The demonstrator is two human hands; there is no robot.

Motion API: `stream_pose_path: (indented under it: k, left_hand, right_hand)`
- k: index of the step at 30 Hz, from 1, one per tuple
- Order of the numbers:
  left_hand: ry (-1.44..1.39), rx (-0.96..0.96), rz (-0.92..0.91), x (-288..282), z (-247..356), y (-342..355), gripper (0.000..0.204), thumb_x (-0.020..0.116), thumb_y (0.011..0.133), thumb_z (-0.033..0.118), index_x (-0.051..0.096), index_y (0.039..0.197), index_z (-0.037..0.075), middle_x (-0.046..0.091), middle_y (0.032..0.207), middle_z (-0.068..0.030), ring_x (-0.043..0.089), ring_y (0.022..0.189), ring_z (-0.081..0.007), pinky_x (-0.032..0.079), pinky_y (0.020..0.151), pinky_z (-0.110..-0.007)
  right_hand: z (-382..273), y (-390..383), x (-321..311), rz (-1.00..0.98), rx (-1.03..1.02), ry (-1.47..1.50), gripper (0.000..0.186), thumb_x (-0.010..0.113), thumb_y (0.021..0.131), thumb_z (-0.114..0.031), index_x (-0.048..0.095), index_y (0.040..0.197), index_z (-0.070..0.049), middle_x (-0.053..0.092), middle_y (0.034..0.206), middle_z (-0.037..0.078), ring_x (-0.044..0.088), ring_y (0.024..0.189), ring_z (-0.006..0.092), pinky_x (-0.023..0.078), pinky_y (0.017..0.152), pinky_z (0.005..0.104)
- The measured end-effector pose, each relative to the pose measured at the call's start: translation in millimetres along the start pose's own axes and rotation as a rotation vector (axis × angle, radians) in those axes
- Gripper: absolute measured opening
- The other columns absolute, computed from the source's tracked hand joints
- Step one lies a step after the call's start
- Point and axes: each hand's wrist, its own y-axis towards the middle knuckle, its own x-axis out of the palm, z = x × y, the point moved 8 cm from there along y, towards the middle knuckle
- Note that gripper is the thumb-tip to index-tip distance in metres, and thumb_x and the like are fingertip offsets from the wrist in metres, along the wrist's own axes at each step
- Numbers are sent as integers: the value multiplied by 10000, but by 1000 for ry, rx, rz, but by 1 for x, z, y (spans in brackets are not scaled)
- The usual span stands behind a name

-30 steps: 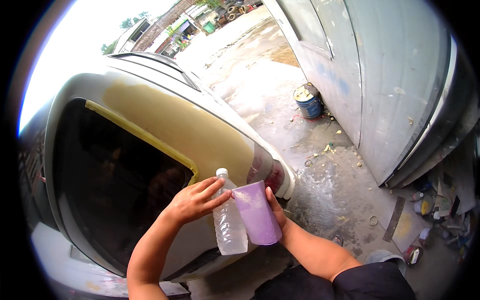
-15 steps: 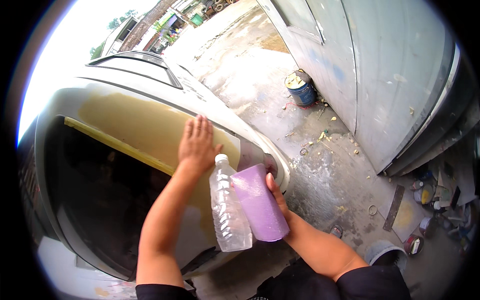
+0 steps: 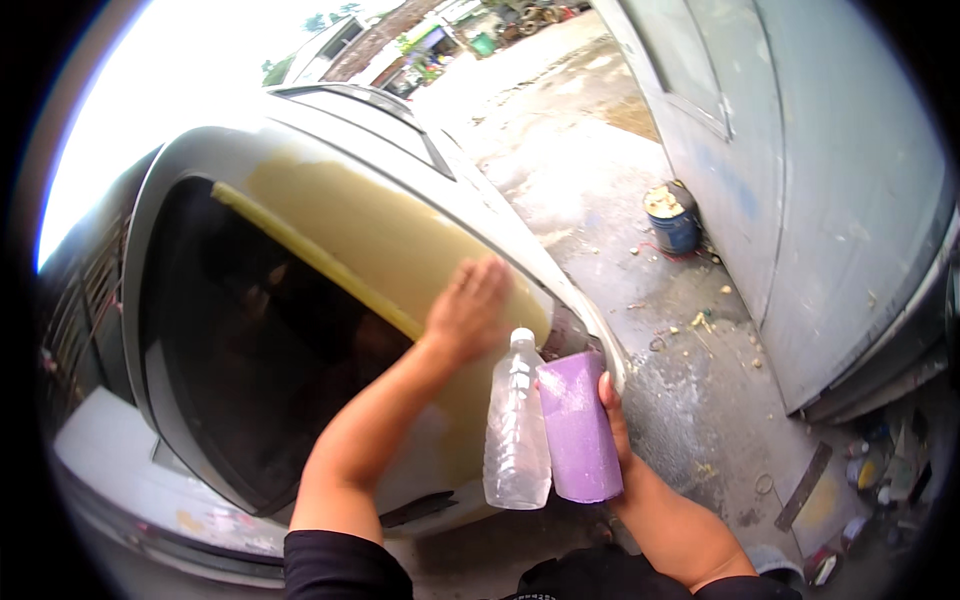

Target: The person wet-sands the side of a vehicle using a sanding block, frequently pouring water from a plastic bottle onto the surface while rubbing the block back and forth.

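My left hand (image 3: pixel 468 312) lies on the tan, filler-coloured patch (image 3: pixel 350 215) of a pale car body panel, beside the dark window. Its fingers are stretched out and a little blurred, and nothing shows in it. Held in my right hand (image 3: pixel 614 420) is a purple sanding block (image 3: pixel 580 425), the thumb along its right side. A clear plastic bottle (image 3: pixel 517 430) with a white cap stands upright against the block's left side. It appears gripped together with the block; the fingers behind are hidden. Yellow masking tape (image 3: pixel 310 255) runs along the window edge.
A blue bucket (image 3: pixel 677 222) with pale scraps in it stands by the grey metal door panel (image 3: pixel 840 200) on the right. Small debris is scattered over the concrete floor (image 3: pixel 680 390). Cans and a long flat strip (image 3: pixel 803 485) lie at the lower right.
The view has turned left, so the car and both hands sit further right in it. The bottle and block stand more upright. My left hand remains on the panel, now blurred.
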Motion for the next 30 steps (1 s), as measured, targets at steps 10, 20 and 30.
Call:
stream_pose_path:
  k: [10,20,30]
  left_hand:
    - [100,-959,188,-94,-358,-86,864,262,959,758,174,1630,220,84,1709,8,4,1576,-228,22,1255,-513]
    - [275,-573,263,-70,-257,-36,772,357,1017,572,321,1558,22,300,1638,-127,208,1541,-253,78,1267,-438]
    - [92,-141,0,21,32,0,885,365,994,616,222,1571,-39,198,1667,-167,115,1562,-301,51,1270,-456]
  right_hand:
    - [34,112,159,-266,143,-50,702,576,904,-721,624,1180,-78,652,996,50,653,873,145,562,799,305]
    - [43,77,117,-197,160,61,715,575,914,-702,584,1250,-71,650,1061,64,656,959,157,558,881,326]
    - [44,-16,8,38,86,-71,861,544,914,-715,476,1434,-33,586,1359,125,581,1247,252,460,1084,431]
